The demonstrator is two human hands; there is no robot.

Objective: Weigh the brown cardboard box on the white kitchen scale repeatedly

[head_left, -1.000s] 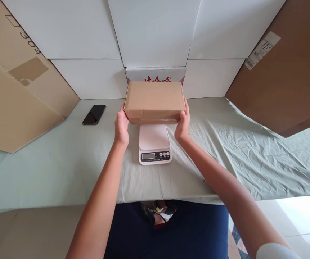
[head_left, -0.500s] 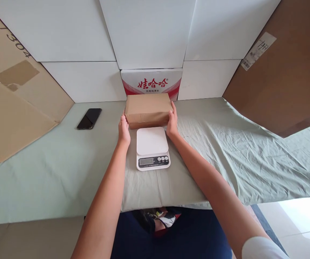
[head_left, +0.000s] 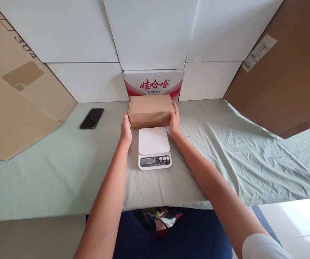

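Observation:
A closed brown cardboard box (head_left: 151, 105) is between my two hands, just behind the kitchen scale. My left hand (head_left: 126, 127) presses on its left side, and my right hand (head_left: 174, 119) grips its right side with the thumb at the front corner. Whether the box rests on the cloth or is slightly raised, I cannot tell. The white digital kitchen scale (head_left: 153, 141) lies in front of the box with a bare platform. Its display and several buttons face me, and the display looks blank.
A black smartphone (head_left: 92, 118) lies on the green cloth (head_left: 49, 172) to the left. Large cardboard panels stand at the left (head_left: 27, 108) and right (head_left: 281, 72). Behind the box is a white and red carton (head_left: 154, 77) with printed characters, against white panels (head_left: 149, 32).
Both hands stay on the cardboard box, and box and scale keep their places relative to each other. The whole view has shifted slightly.

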